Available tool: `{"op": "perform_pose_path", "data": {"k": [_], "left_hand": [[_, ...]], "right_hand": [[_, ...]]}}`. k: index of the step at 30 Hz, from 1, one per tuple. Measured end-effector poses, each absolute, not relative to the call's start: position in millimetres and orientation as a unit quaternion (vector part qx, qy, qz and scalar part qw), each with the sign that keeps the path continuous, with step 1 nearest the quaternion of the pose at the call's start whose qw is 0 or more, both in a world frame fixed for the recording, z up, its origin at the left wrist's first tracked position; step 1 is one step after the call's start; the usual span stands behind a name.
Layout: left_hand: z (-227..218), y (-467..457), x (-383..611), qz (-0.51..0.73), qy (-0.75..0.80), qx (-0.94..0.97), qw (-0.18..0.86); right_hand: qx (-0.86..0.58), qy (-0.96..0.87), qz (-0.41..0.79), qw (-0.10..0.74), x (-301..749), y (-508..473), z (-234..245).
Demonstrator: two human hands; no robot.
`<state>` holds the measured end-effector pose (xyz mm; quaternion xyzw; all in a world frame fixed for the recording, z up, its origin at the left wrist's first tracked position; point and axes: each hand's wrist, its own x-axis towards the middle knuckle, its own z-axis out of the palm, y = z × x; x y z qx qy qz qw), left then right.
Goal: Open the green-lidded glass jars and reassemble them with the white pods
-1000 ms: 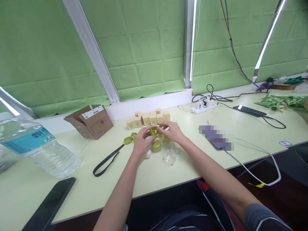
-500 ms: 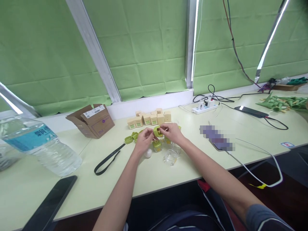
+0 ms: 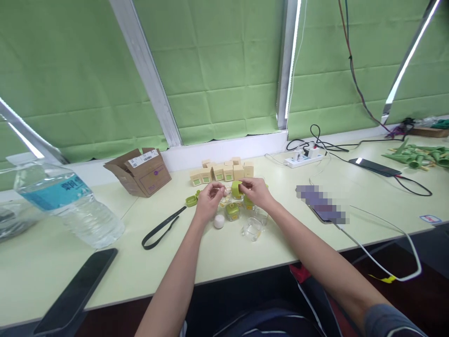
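My right hand [image 3: 258, 193] pinches a green square lid [image 3: 236, 188] above the table. To its left, my left hand [image 3: 209, 201] has its thumb and fingertips pressed together; what is in them, if anything, is too small to make out. Below the hands stands a small clear jar with a green lid [image 3: 232, 211]. A white round piece [image 3: 219, 221] lies beside my left wrist. Closer to the table edge are clear empty jars [image 3: 252, 229]. More green lids [image 3: 191, 201] lie left of my left hand, partly hidden by it.
Several small cream boxes [image 3: 228, 172] stand behind the hands. An open cardboard box [image 3: 140, 173], a black strap [image 3: 159, 231], a water bottle [image 3: 70, 206] and a dark phone [image 3: 79, 288] are on the left. Rightward are a power strip [image 3: 303, 160] and another phone [image 3: 321, 206].
My hands have moved apart; the left has come off the green lid, which stays in my right fingers. The whole view has shifted slightly.
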<state>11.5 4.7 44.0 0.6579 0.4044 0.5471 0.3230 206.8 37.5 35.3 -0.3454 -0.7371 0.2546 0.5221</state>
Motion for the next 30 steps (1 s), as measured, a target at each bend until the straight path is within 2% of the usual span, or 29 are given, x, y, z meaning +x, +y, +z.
{"op": "perform_pose_path", "data": {"k": [4, 9, 11, 13, 16, 19, 24, 30], "left_hand": [[53, -3, 14, 0.519, 0.377, 0.681, 0.353], [53, -3, 12, 0.488, 0.394, 0.676, 0.386], [51, 0, 8, 0.515, 0.406, 0.647, 0.388], [48, 5, 4, 0.556, 0.413, 0.607, 0.390], [47, 11, -1, 0.622, 0.418, 0.538, 0.385], [48, 14, -4, 0.670, 0.414, 0.490, 0.374], [50, 14, -4, 0.692, 0.410, 0.458, 0.379], [48, 14, -5, 0.679, 0.413, 0.477, 0.376]], "right_hand": [[-0.338, -0.710, 0.313, 0.533, 200, 36, 31], [-0.328, -0.717, 0.390, 0.476, 192, 33, 33], [-0.354, -0.741, 0.351, 0.450, 191, 35, 37], [-0.407, -0.777, 0.253, 0.409, 192, 38, 41], [-0.485, -0.814, 0.104, 0.303, 193, 43, 46], [-0.505, -0.833, 0.026, 0.224, 190, 50, 48], [-0.481, -0.868, -0.042, 0.119, 167, 70, 56], [-0.466, -0.881, -0.029, 0.075, 140, 90, 62]]}}
